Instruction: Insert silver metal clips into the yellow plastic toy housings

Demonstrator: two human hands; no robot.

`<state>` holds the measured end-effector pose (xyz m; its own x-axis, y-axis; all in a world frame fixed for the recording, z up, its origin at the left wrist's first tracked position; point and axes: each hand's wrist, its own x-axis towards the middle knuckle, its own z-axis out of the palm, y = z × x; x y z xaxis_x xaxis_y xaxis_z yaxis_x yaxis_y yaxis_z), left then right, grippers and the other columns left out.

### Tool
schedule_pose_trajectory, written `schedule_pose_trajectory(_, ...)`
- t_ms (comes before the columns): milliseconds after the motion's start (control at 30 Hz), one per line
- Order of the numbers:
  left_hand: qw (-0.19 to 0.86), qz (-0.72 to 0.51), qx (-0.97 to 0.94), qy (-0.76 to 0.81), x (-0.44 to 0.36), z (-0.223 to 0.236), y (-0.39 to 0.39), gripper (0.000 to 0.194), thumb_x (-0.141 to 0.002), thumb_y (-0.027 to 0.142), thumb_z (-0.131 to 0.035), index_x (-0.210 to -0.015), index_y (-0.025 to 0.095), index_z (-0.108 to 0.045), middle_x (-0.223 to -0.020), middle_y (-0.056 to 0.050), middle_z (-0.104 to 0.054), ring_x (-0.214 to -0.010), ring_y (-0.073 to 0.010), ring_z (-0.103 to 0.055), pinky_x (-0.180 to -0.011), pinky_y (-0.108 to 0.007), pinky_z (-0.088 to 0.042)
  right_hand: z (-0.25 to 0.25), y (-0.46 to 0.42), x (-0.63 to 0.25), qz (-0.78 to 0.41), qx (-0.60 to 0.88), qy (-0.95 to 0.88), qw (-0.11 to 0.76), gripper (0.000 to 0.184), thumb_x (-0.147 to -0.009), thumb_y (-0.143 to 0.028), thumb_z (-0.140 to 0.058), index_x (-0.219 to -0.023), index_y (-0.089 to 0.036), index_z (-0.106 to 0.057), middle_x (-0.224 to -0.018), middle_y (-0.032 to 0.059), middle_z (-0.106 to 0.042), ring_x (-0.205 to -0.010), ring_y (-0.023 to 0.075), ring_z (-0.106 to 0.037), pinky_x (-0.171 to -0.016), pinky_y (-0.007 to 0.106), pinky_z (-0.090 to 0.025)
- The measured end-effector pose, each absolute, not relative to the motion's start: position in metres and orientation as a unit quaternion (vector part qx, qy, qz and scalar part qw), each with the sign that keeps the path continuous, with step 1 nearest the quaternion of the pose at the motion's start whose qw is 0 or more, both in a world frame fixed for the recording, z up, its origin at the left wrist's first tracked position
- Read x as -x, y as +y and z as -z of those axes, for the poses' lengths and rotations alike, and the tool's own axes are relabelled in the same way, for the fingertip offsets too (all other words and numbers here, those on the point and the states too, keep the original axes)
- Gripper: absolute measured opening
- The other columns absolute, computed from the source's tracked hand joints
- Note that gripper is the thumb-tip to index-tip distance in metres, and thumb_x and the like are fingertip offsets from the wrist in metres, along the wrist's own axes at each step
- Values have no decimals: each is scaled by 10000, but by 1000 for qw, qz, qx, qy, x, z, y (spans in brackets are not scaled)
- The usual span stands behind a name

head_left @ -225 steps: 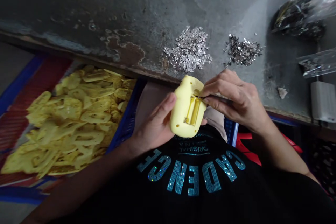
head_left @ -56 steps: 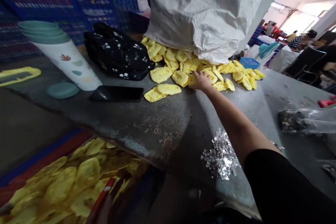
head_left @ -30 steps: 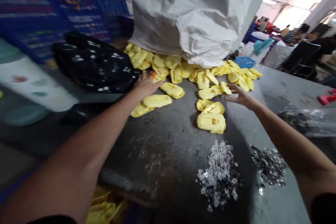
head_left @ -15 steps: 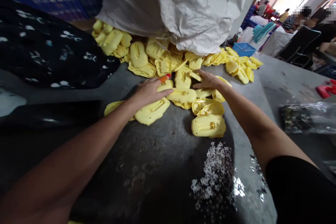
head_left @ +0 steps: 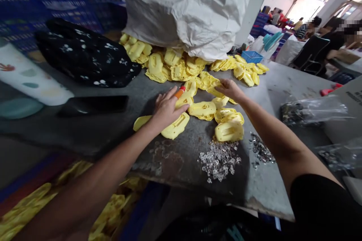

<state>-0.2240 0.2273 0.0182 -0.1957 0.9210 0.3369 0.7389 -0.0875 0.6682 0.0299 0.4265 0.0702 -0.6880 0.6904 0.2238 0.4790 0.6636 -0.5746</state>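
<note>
Yellow plastic shells lie about both hands on a grey table (head_left: 195, 135). My left hand (head_left: 167, 109) is open, fingers spread over a shell (head_left: 177, 126), with an orange and red cover on one finger. Across from it, my right hand (head_left: 231, 90) is closed on the edge of a yellow plastic shell (head_left: 208, 82) showing its ribbed inner side; the fingertips are partly hidden. Between the hands rests a slotted shell (head_left: 202, 109). Nearer me are an upturned shell (head_left: 229, 115) and another shell (head_left: 229, 131), beside small clear plastic pieces (head_left: 220, 161).
A large white sack (head_left: 186, 7) stands behind a heap of yellow shells (head_left: 181, 66). On the left are a black patterned bag (head_left: 90, 54), a patterned bottle (head_left: 34, 77) and a dark phone-like slab (head_left: 96, 105). Metal bits (head_left: 261, 148) and a plastic bag (head_left: 313, 111) lie right.
My right hand has taken hold of a yellow shell and turned it inner side up. My left hand stays over the shells. The view has shifted, showing the table's near edge and yellow parts below.
</note>
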Motion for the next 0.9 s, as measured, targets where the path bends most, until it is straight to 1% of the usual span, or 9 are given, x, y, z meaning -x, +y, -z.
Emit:
schedule_pose_trajectory(167, 203, -514, -586, 593, 154, -36, 164, 746, -1121, 589, -456, -1745, 187, -378, -1701, -225, -564, -1480, -320, -659, -1166, -486, -581, -97, 326, -66, -268, 271, -886, 264, 428, -1070, -622, -562, -1122, -221, -702, -949, 50, -730, -876, 220, -681, -843, 388, -616)
schedule_pose_trajectory(200, 237, -538, -571, 573, 132, -36, 151, 805, -1116, 607, -481, -1794, 228, -267, -1754, -215, -501, -1482, -310, -659, -1130, -462, -606, -97, 299, -71, -259, 261, -888, 278, 423, -1060, -623, -602, -1161, -230, -719, -999, 66, -745, -932, 245, -693, -907, 431, -621)
schedule_pose_trajectory(233, 308, -608, -517, 518, 111, -37, 138, 905, -1049, 591, -656, -1803, 292, -253, -1803, -191, -434, -1513, -333, -629, -1150, -470, -593, -94, 272, -76, -247, 252, -889, 292, 428, -1052, -609, -638, -1246, -238, -725, -1093, 89, -761, -1027, 279, -704, -993, 489, -612)
schedule_pose_trajectory(333, 399, -729, -384, 404, 59, -36, 106, 881, -971, 517, -806, -1742, 381, -402, -1762, -89, -524, -1566, -320, -571, -1215, -435, -541, -82, 196, -93, -204, 195, -908, 308, 699, -1033, -580, -705, -1632, -259, -543, -1513, 168, -667, -1381, 378, -623, -1206, 631, -527)
schedule_pose_trajectory(433, 480, -740, -298, 366, 39, -33, 78, 665, -944, 514, -786, -1552, 288, -642, -1600, -91, -688, -1505, -354, -624, -1161, -453, -592, -72, 143, -120, -252, 146, -916, 276, 1018, -940, -628, -824, -1772, -311, -330, -1715, 178, -506, -1547, 387, -531, -1272, 643, -497)
schedule_pose_trajectory(500, 557, -709, -260, 346, 40, -32, 61, 635, -927, 555, -711, -1465, 218, -697, -1517, -130, -742, -1444, -401, -666, -1068, -506, -652, -67, 123, -144, -307, 140, -901, 273, 961, -917, -587, -868, -1733, -366, -411, -1738, 145, -502, -1558, 360, -543, -1239, 597, -539)
schedule_pose_trajectory(567, 635, -665, -232, 318, 44, -32, 44, 663, -930, 591, -619, -1453, 192, -701, -1501, -154, -749, -1384, -434, -703, -912, -524, -706, -61, 112, -167, -348, 151, -874, 303, 740, -952, -481, -869, -1623, -407, -567, -1671, 92, -598, -1489, 317, -610, -1134, 526, -605)
schedule_pose_trajectory(700, 745, -582, -205, 254, 46, -29, 19, 640, -920, 592, -607, -1391, 181, -743, -1564, -176, -704, -1280, -447, -762, -688, -443, -714, -45, 99, -199, -383, 221, -814, 378, 378, -1011, -317, -817, -1372, -410, -759, -1314, 16, -794, -1182, 230, -725, -890, 400, -618)
schedule_pose_trajectory(900, 826, -495, -180, 202, 32, -13, 4, 687, -876, 619, -669, -1389, 167, -734, -1431, -214, -772, -1196, -439, -798, -678, -434, -721, -34, 90, -208, -418, 262, -788, 368, 366, -987, -431, -835, -1341, -368, -770, -1285, 30, -790, -1120, 237, -720, -856, 410, -618)
